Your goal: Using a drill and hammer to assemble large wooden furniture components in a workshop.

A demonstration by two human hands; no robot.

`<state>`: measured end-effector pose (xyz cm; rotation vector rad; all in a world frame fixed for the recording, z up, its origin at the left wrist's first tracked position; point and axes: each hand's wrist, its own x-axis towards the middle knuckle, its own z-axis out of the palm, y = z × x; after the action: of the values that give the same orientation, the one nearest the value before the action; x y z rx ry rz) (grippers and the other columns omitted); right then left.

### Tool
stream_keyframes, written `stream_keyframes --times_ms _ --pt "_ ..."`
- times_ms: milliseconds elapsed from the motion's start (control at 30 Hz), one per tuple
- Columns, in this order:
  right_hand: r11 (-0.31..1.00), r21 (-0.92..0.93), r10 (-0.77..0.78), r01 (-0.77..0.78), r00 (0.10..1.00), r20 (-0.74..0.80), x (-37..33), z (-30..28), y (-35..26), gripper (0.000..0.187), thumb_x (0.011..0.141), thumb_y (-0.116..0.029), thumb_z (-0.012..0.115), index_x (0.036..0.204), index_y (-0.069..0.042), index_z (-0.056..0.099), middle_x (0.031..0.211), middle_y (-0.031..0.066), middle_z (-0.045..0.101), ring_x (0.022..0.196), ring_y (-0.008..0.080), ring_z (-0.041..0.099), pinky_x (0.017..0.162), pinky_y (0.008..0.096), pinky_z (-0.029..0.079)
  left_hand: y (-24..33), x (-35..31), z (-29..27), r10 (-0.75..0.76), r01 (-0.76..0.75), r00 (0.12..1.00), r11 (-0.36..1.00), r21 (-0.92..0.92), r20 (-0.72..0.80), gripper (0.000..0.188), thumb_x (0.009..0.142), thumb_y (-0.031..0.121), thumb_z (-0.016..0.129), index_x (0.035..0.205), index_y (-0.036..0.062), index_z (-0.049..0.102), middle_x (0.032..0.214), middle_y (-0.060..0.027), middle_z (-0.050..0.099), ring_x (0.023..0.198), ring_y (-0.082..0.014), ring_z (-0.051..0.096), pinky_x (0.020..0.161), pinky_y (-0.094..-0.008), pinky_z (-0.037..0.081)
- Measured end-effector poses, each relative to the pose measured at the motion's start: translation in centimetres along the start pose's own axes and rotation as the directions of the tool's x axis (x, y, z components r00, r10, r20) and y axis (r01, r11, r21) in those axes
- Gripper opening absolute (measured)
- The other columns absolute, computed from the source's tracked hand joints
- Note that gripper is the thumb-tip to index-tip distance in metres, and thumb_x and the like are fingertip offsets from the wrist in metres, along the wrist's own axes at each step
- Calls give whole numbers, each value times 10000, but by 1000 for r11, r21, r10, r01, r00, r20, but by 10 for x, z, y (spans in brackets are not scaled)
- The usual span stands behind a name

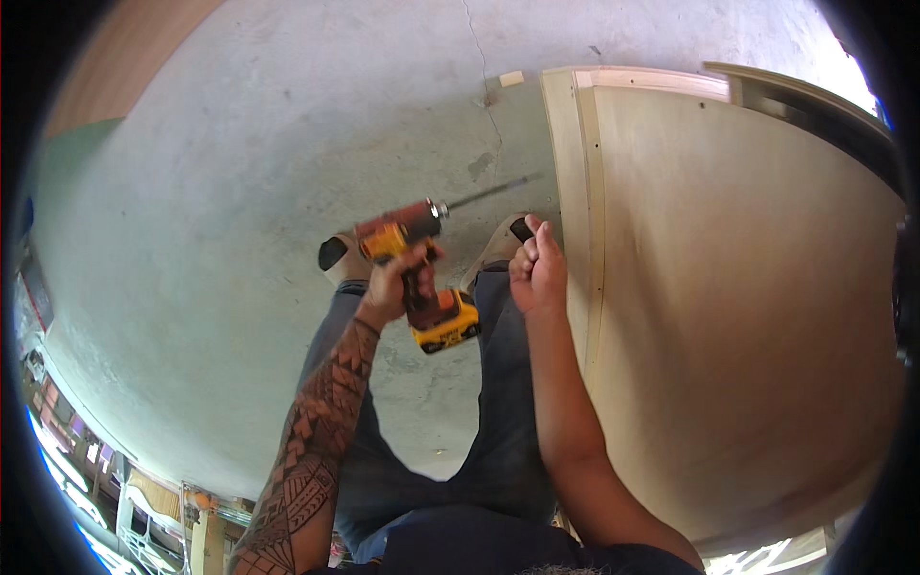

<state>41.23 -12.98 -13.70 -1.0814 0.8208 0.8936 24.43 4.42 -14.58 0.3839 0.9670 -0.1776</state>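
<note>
My left hand (391, 287) is wrapped round the grip of a yellow and black cordless drill driver (388, 240). Its long thin bit (494, 189) points up and to the right, toward the frame edge of a wooden panel (709, 287), and its tip is blurred. To the right of the driver, my right hand (540, 273) is raised close to the panel's left edge. The fingers of that hand are curled, with thumb and forefinger brought together. Whatever they may hold is too small to make out.
Light wood strips (596, 211) with small dark holes line the panel's left and far edges. A small wood block (512, 79) lies on the cracked concrete floor (211, 240). My shoes (494, 247) stand just beyond my hands. A dark curved piece (815, 110) rests along the panel's far right.
</note>
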Motion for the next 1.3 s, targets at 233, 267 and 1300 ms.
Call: stream_keyframes --times_ms 233,267,1300 --pt "959 239 175 -153 982 -73 32 -11 44 309 1039 -416 543 1014 -117 617 680 -36 439 592 118 451 540 272 382 19 187 -18 -27 32 995 998 -52 91 399 954 439 636 1092 65 617 658 52 458 562 -93 448 571 -273 419" --pt "960 253 133 -118 990 -44 37 -6 45 259 1038 -360 539 990 -116 611 721 -20 479 636 141 485 589 283 413 23 206 -16 -30 33 996 999 -26 89 397 955 438 636 1092 66 618 654 54 465 559 -86 452 567 -269 420" --pt "985 65 154 -160 984 94 21 13 1 185 1020 -168 443 1051 -26 556 858 48 544 780 191 562 695 315 445 39 264 -4 -51 48 993 998 34 105 276 959 375 626 967 100 598 634 60 476 519 -65 453 535 -263 419"
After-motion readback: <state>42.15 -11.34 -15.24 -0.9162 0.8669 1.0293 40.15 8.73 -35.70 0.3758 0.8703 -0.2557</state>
